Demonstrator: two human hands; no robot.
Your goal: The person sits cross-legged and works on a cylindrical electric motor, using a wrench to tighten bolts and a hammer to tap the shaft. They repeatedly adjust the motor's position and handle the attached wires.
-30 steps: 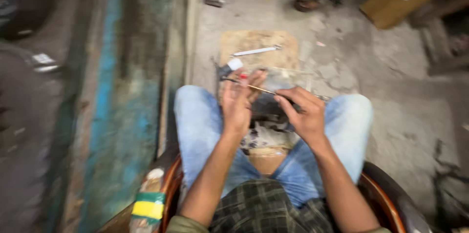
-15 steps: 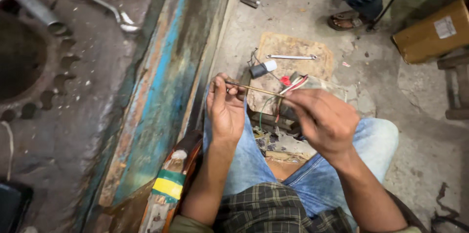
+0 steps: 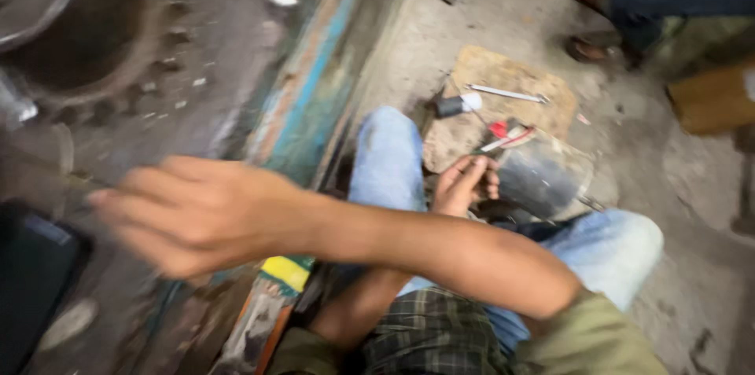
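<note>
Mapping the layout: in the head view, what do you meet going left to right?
Dark flat object → right hand → yellow-taped piece → left hand → clear plastic container → cardboard box.

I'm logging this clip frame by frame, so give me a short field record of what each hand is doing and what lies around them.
right hand: reaches across the body toward the worn metal surface on the person's left; motion-blurred, whether it holds anything cannot be told
left hand: low between the knees, fingers curled, beside a clear plastic container
floor board: carries a metal rod, red-handled tool, small dark cylinder with a white end
posture: seated, blue jeans
nearby: another person's feet, top right
</note>
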